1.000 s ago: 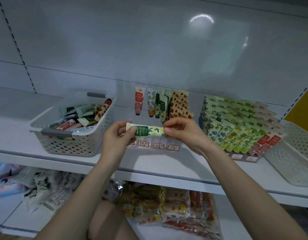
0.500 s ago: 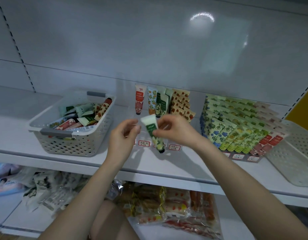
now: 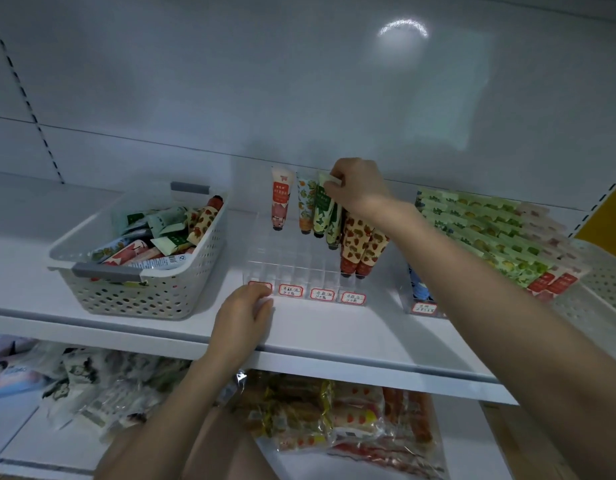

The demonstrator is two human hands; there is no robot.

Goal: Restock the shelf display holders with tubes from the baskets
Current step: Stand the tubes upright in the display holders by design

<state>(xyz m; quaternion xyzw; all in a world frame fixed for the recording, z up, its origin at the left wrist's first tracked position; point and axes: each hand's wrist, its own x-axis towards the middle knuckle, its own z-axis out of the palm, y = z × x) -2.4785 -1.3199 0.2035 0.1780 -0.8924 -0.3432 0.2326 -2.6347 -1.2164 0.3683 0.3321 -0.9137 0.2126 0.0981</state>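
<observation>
Deep in the holder [image 3: 299, 268] — right hand [image 3: 360, 187] pinches the green tube [image 3: 322, 211] from above.

Dim and cool-toned throughout, with a bluish-grey cast. High above the display holder [image 3: 299, 271] and a little to its right, a curved white glare patch [image 3: 403, 27] on the glossy back panel [image 3: 195, 98], with a faint paler rectangle below it. Soft-edged shadows on the shelf board [image 3: 334, 337] in front of and right of the holder. Much darker beneath it, the bagged goods [image 3: 334, 420] there murky and soft. Sharpest around the holder; smeared toward the corners, with straight shelf lines bowed by the wide lens.
</observation>
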